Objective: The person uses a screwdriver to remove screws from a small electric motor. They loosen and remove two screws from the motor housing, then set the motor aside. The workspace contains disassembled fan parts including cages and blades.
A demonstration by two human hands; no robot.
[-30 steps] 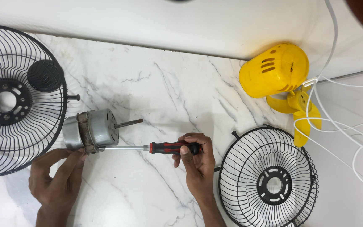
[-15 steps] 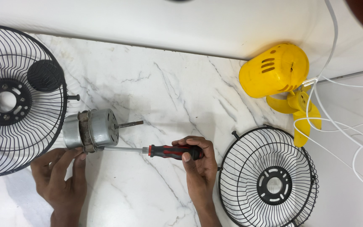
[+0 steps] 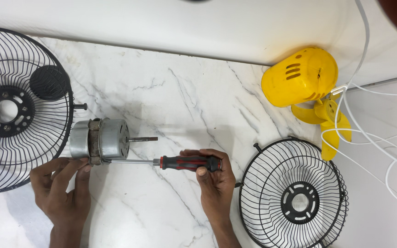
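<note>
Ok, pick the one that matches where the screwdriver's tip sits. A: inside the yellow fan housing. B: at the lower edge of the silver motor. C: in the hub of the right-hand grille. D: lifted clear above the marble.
B: the screwdriver, gripped by the right hand, lies level with its shaft running left to the lower edge of the silver motor, which the left hand steadies from below.
</note>
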